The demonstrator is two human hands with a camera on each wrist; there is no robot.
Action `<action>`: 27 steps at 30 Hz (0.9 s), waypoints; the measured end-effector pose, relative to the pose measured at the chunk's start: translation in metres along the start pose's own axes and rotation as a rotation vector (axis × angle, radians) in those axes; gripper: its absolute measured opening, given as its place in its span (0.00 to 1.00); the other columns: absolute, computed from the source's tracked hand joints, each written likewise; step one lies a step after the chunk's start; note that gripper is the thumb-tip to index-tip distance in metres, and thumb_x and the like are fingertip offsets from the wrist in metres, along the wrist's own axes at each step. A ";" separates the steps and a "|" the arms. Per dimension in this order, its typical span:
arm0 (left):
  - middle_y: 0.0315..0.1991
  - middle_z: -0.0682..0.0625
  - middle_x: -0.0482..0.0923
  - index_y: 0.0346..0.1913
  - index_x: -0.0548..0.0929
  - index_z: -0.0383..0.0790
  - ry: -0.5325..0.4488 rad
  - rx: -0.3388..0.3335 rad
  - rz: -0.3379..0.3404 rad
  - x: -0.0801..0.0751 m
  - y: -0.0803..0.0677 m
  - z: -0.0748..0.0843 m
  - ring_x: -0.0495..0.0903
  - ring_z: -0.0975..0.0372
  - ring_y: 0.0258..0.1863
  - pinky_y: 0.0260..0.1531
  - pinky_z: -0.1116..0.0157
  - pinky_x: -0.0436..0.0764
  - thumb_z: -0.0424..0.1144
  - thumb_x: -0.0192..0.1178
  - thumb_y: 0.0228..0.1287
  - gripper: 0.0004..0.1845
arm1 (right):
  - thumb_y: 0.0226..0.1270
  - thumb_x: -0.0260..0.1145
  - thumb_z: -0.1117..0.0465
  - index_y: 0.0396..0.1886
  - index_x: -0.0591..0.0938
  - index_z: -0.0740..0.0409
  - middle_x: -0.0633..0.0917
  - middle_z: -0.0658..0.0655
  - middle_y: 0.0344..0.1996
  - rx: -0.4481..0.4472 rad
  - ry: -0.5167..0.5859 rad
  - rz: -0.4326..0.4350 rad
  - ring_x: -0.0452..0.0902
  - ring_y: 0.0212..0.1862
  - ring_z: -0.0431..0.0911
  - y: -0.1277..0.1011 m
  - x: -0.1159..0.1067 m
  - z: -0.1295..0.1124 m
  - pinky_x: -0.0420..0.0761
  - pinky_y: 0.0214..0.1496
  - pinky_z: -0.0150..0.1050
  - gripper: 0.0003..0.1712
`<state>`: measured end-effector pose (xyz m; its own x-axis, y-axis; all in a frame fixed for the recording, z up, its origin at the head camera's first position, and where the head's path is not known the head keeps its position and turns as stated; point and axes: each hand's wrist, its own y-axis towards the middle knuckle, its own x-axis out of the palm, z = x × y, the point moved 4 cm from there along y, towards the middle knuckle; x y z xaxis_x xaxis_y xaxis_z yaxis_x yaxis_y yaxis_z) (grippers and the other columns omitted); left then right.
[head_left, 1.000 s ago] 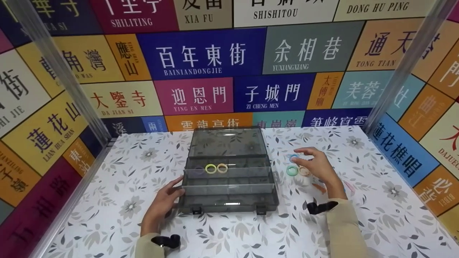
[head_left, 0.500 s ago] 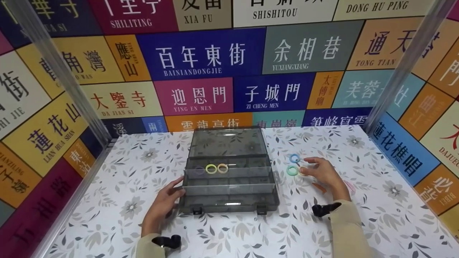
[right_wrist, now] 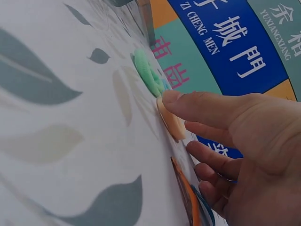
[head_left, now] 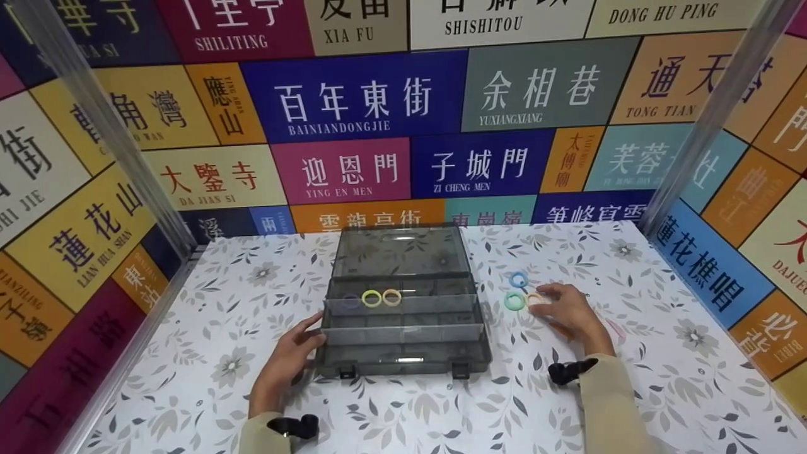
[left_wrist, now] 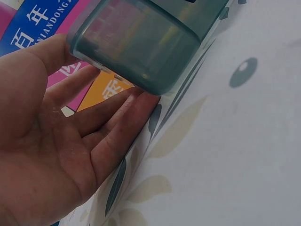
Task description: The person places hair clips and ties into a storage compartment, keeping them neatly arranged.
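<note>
My right hand [head_left: 570, 312] is at a peach ring [right_wrist: 174, 123] lying on the leaf-print tablecloth [head_left: 189, 353], thumb tip overlapping its edge. I cannot tell whether I have it pinched; my fingertips are partly out of sight around it. My left hand [head_left: 288, 353] grasps nothing, its extended fingers touching the left side of the compartment box [head_left: 403, 366].

Behind stands a backdrop [head_left: 353, 94] of place-name panels, the top row cut off. The tablecloth and my beige sleeves [head_left: 611, 403] run out of view below. The smoky, see-through box has its lid [head_left: 403, 249] laid back. By its rear divider [head_left: 435, 304] I make out a yellow-green ring [head_left: 364, 298], a second peach ring [head_left: 400, 297], and a purple ring [head_left: 344, 301], dim through the plastic; whether they lean or lie flat is unclear.

Right of the box, a blue ring [head_left: 511, 279] and a ribbed green ring [right_wrist: 146, 73] lie near my thumb. An orange strip [right_wrist: 192, 200] is cut off near my fingers, and a pink piece [head_left: 613, 330] is partly hidden beyond.
</note>
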<state>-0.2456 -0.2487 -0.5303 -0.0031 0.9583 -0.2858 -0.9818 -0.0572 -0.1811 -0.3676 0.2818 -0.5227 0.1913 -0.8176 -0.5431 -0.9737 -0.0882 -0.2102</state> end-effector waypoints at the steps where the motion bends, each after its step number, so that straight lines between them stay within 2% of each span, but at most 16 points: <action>1: 0.72 0.36 0.68 0.75 0.68 0.56 0.002 0.001 0.001 0.000 0.000 0.000 0.71 0.42 0.69 0.57 0.44 0.80 0.41 0.57 0.74 0.28 | 0.63 0.73 0.56 0.72 0.70 0.64 0.67 0.72 0.72 0.002 -0.005 0.002 0.58 0.74 0.67 0.000 0.000 0.000 0.62 0.76 0.59 0.40; 3: 0.72 0.36 0.69 0.75 0.68 0.56 0.005 0.008 0.000 -0.001 0.000 0.000 0.71 0.42 0.69 0.57 0.44 0.80 0.41 0.57 0.74 0.28 | 0.64 0.73 0.57 0.71 0.71 0.64 0.68 0.71 0.72 0.002 -0.021 0.009 0.62 0.72 0.66 0.000 0.001 0.000 0.67 0.73 0.56 0.38; 6: 0.72 0.36 0.69 0.75 0.68 0.56 0.006 0.016 -0.002 -0.001 0.000 0.000 0.71 0.42 0.69 0.57 0.43 0.79 0.41 0.57 0.74 0.28 | 0.64 0.72 0.57 0.69 0.74 0.62 0.70 0.71 0.70 0.004 -0.059 0.025 0.70 0.65 0.62 0.000 0.001 -0.001 0.76 0.61 0.47 0.35; 9: 0.72 0.36 0.69 0.75 0.68 0.56 0.004 0.021 -0.004 -0.001 0.000 0.000 0.71 0.42 0.69 0.58 0.42 0.79 0.41 0.58 0.73 0.29 | 0.63 0.73 0.57 0.67 0.76 0.61 0.71 0.70 0.69 0.002 -0.108 0.037 0.71 0.60 0.59 0.000 0.002 -0.002 0.77 0.54 0.42 0.33; 12: 0.72 0.36 0.68 0.74 0.68 0.56 -0.005 0.027 -0.008 -0.002 -0.001 0.000 0.71 0.42 0.69 0.58 0.42 0.79 0.41 0.58 0.73 0.29 | 0.62 0.73 0.59 0.66 0.77 0.61 0.71 0.71 0.69 -0.003 -0.136 0.035 0.68 0.62 0.62 -0.001 0.002 -0.004 0.75 0.61 0.50 0.32; 16: 0.72 0.36 0.68 0.74 0.68 0.56 -0.005 0.031 -0.009 -0.002 -0.002 0.001 0.71 0.42 0.69 0.58 0.42 0.79 0.41 0.58 0.73 0.29 | 0.61 0.72 0.60 0.65 0.78 0.63 0.71 0.72 0.69 -0.007 -0.139 0.039 0.63 0.67 0.65 0.000 0.002 -0.004 0.65 0.71 0.60 0.32; 18: 0.72 0.36 0.69 0.74 0.69 0.56 -0.002 0.031 -0.005 -0.002 -0.003 0.002 0.71 0.43 0.69 0.57 0.43 0.79 0.41 0.58 0.73 0.29 | 0.61 0.72 0.59 0.65 0.78 0.63 0.71 0.72 0.68 0.000 -0.135 0.045 0.64 0.67 0.65 0.000 0.002 -0.004 0.65 0.71 0.60 0.32; 21: 0.71 0.37 0.70 0.74 0.69 0.57 -0.005 0.032 0.000 -0.001 -0.002 0.002 0.72 0.43 0.69 0.57 0.44 0.80 0.41 0.59 0.73 0.28 | 0.62 0.72 0.59 0.64 0.79 0.63 0.73 0.71 0.67 0.014 -0.133 0.059 0.68 0.63 0.63 0.000 0.002 -0.004 0.70 0.67 0.57 0.30; 27: 0.71 0.37 0.70 0.74 0.69 0.56 -0.008 0.022 0.001 -0.001 -0.001 0.001 0.72 0.43 0.68 0.59 0.43 0.78 0.41 0.58 0.73 0.28 | 0.63 0.70 0.58 0.60 0.82 0.63 0.75 0.72 0.64 -0.016 -0.149 0.092 0.64 0.62 0.64 0.003 0.002 -0.004 0.75 0.59 0.54 0.26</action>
<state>-0.2451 -0.2491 -0.5290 -0.0054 0.9603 -0.2789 -0.9858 -0.0520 -0.1597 -0.3703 0.2779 -0.5209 0.1167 -0.7290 -0.6745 -0.9895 -0.0273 -0.1417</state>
